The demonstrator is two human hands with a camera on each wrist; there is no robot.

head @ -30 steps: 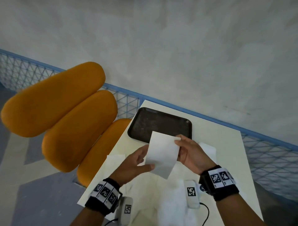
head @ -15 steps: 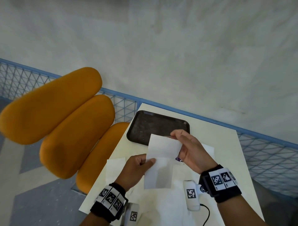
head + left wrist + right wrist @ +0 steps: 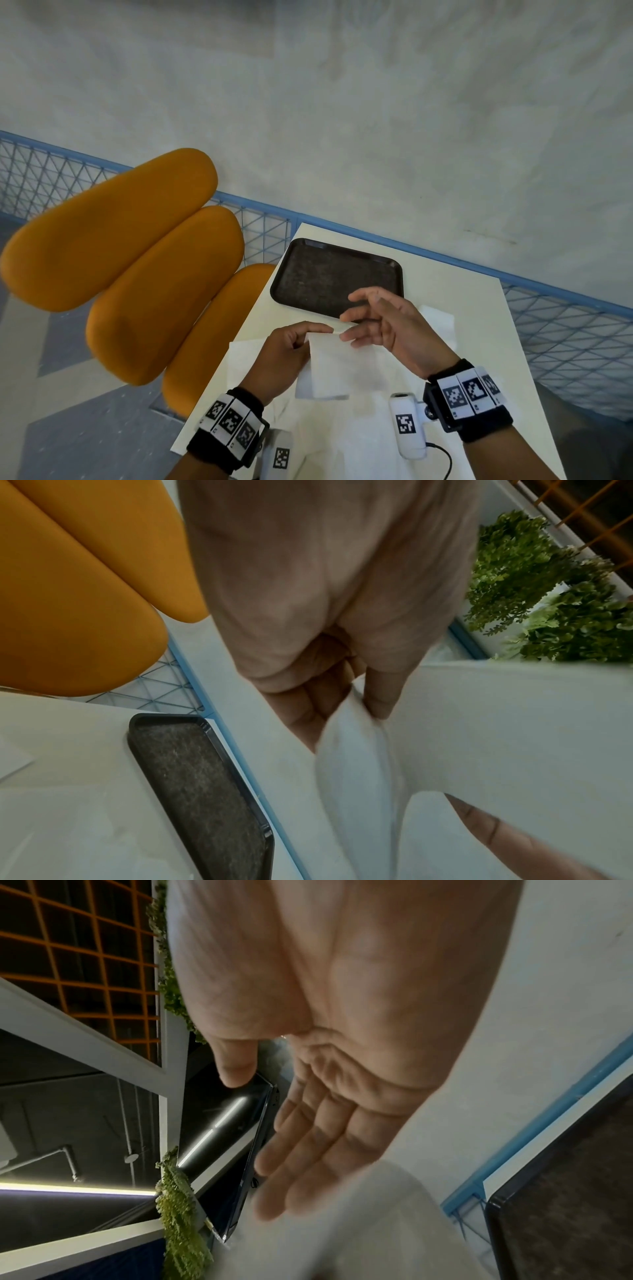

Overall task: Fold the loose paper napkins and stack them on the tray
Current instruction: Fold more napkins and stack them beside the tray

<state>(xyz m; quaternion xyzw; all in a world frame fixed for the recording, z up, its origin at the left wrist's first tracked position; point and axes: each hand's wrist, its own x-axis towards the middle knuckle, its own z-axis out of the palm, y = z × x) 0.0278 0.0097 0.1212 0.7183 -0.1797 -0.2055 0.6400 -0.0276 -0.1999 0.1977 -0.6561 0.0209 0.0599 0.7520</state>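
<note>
A: Item: thin white paper napkin [image 3: 330,366], doubled over, held in the air above the pale surface [image 3: 455,291], just short of the dark rectangular plastic tray [image 3: 337,274]. Tray holds no napkins.

B: Hands?

A: Left hand [image 3: 286,356] pinches the napkin's upper left corner between thumb and curled fingers; the left wrist view confirms paper caught there. Right hand [image 3: 390,325] is loosely spread, fingers relaxed, fingertips near or on the top edge; contact unclear.

B: Step?

A: Judged mid-fold on the first napkin. Next move probably needs the edges matched and the crease pressed before laying it on the tray. More loose white napkins [image 3: 438,317] lie flat on the surface beneath.
</note>
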